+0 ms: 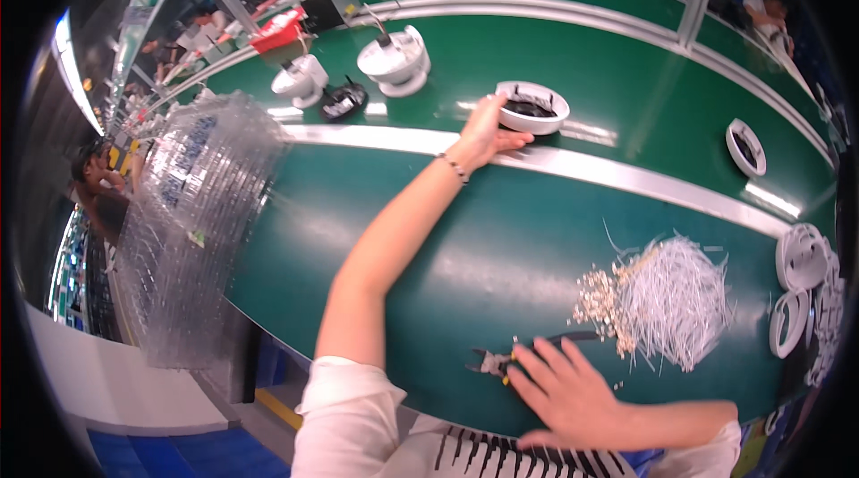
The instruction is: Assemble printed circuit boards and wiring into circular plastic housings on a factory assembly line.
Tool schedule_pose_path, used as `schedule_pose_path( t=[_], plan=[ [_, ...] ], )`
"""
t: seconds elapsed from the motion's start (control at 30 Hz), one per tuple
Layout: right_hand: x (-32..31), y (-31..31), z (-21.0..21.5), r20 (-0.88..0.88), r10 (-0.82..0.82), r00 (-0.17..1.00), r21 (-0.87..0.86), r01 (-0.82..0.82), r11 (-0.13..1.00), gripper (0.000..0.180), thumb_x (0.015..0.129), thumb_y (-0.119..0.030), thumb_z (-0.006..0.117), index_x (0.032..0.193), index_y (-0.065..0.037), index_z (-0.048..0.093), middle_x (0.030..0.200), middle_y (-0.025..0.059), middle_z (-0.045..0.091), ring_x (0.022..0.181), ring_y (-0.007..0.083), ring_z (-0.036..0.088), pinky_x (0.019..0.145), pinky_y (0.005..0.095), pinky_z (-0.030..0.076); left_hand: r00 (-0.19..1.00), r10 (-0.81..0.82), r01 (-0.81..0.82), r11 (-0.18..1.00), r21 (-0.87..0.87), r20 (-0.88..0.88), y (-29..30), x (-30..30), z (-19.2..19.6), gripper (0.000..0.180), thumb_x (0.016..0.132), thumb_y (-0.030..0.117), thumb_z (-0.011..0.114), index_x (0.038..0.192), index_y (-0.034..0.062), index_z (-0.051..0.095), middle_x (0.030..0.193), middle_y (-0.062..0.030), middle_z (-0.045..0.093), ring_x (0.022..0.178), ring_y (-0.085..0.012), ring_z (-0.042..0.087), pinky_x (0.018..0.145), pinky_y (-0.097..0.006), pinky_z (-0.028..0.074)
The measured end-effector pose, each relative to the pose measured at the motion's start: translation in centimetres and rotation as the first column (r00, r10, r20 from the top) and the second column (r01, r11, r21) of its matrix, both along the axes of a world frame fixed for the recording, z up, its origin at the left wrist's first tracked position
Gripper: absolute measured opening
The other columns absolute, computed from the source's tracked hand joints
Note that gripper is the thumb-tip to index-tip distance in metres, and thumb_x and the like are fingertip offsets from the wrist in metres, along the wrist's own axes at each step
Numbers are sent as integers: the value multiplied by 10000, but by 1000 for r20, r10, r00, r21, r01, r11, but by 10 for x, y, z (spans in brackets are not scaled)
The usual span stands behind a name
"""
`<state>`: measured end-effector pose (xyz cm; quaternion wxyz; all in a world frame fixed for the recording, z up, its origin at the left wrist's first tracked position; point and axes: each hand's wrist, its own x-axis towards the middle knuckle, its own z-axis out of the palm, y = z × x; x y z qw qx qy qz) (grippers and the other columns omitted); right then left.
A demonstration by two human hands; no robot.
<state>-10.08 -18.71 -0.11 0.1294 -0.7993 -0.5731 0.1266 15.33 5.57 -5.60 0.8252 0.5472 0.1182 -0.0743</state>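
My left hand (483, 136) reaches far out and grips the near left side of a white oval plastic housing (557, 111) on the green belt. Black parts and short upright wires show inside the housing. Close to my body, my right hand (573, 396) lies spread over the near worktop, holding nothing. Partly under its fingers is a pair of cutting pliers (490, 362), jaws pointing left; most of the handles is hidden. Right of that hand lies a heap of thin white plastic strips (680, 303), with small beige bits (598, 303) scattered along its left side.
A stack of clear plastic trays (197, 218) stands at the left edge. White rounded units (394, 57) and a black part (344, 100) sit on the belt. Another oval housing (745, 149) lies far right, above white rings (789, 321). A metal rail (626, 177) divides belt and worktop.
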Motion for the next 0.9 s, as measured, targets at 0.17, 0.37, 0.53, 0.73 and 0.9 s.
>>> schedule_pose_path(
  t=[0.17,0.37,0.53,0.73,0.9],
  plan=[
    [-10,2,6,-13,-51,999,40,52,998,911,525,-281,763,1291,-62,323,1179,203,430,1101,335,409,945,458,318,991,9,-37,977,212,131,7,44,-2,530,878,388,426,1229,39,236,1011,-223,511,602,-265,630,437,-279,520],
    [11,-1,0,-144,-137,980,31,142,989,907,508,-292,755,1274,-53,332,1262,200,319,1184,374,280,1011,504,189,921,300,-390,694,605,249,17,45,26,697,833,442,439,1211,-119,272,826,-258,584,486,-263,615,346,-283,458],
    [15,-2,-7,-150,-91,985,105,107,989,763,540,-160,673,1235,-38,382,1194,188,381,1129,358,339,965,464,262,901,432,-425,859,284,44,80,59,19,699,830,534,393,1173,-72,330,939,-216,530,539,-285,622,335,-280,432],
    [13,-10,14,-291,-240,926,336,333,881,676,517,-78,624,1167,-5,456,1126,196,469,998,355,469,887,410,349,830,553,-553,802,-225,-68,84,74,0,654,791,392,523,1195,-12,205,1056,-195,427,680,-281,599,470,-318,482],
    [9,-42,3,-987,104,121,155,888,434,795,694,-188,608,1330,24,183,1276,216,364,1176,328,384,1006,402,274,693,718,-675,615,-408,-66,90,72,2,583,715,133,509,1185,4,188,1053,-185,448,764,-247,564,549,-324,496]
  ],
)
